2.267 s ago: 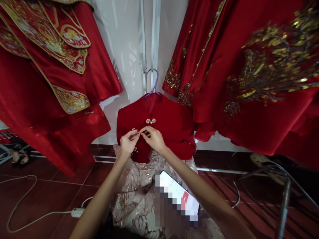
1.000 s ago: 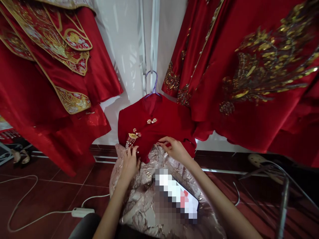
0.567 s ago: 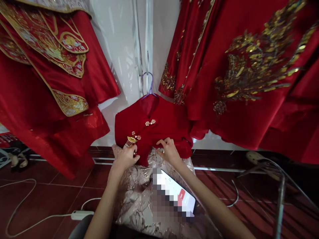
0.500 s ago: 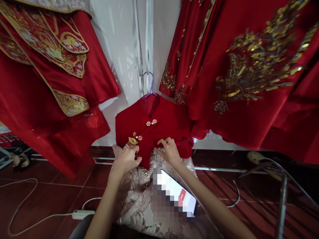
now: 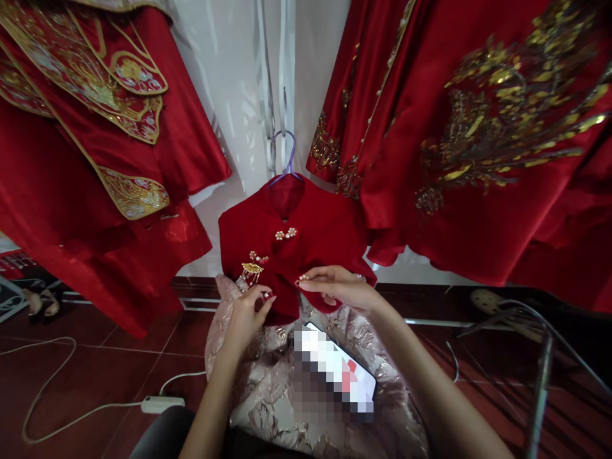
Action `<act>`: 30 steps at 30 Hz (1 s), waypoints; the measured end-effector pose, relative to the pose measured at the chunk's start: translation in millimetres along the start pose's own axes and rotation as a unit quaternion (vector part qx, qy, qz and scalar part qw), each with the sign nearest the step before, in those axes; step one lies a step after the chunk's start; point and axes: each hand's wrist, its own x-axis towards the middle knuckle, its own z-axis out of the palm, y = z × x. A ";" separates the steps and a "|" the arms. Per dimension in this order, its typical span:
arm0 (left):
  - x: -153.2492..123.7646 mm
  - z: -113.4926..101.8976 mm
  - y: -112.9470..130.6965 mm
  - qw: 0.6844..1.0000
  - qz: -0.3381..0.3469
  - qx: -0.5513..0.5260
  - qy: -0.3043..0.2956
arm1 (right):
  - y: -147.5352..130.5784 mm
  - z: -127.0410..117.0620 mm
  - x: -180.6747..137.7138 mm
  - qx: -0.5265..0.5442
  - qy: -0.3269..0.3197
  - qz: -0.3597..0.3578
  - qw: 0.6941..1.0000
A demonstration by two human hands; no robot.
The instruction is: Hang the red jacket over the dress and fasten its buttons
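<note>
A dark red velvet jacket [image 5: 325, 210] hangs on a purple hanger [image 5: 289, 156] in front of me. My left hand [image 5: 248, 312] closes its thumb and fingertips around a small pearl flower button [image 5: 268, 295] at the front opening. A gold fan-shaped pendant [image 5: 252, 268] with bead tassels lies on the velvet just above that hand. Opposite, my right hand [image 5: 342, 287] pinches another pearl flower fastener [image 5: 301, 279] on the other front edge. The upper pair of flower fasteners [image 5: 285, 234] sits near the collar.
A lit phone [image 5: 339, 366], partly pixelated, lies on shiny pale fabric [image 5: 268, 395] below my hands. Red embroidered garments hang left [image 5: 191, 140] and right [image 5: 478, 223]. A white power strip [image 5: 162, 404] with cable is on the tiled floor; a metal chair frame [image 5: 540, 382] stands right.
My right hand has turned sideways and now pinches a flower fastener on the jacket's edge. My left hand has shifted slightly right and down, uncovering the fan pendant's tassels.
</note>
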 end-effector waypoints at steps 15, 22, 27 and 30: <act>-0.3 9.7 4.0 0.992 -0.033 -0.062 0.109 | 45.7 45.1 27.3 -0.059 0.093 -0.086 0.990; 0.8 20.3 5.2 0.969 -0.099 -0.205 0.099 | 50.3 60.9 27.1 -0.123 0.163 -0.109 0.973; 1.8 23.5 2.9 0.950 -0.146 -0.262 0.088 | 49.7 63.8 22.3 -0.222 0.180 -0.118 0.951; 2.1 23.6 0.9 0.950 -0.146 -0.262 0.085 | 47.8 63.8 20.5 -0.263 0.194 -0.123 0.937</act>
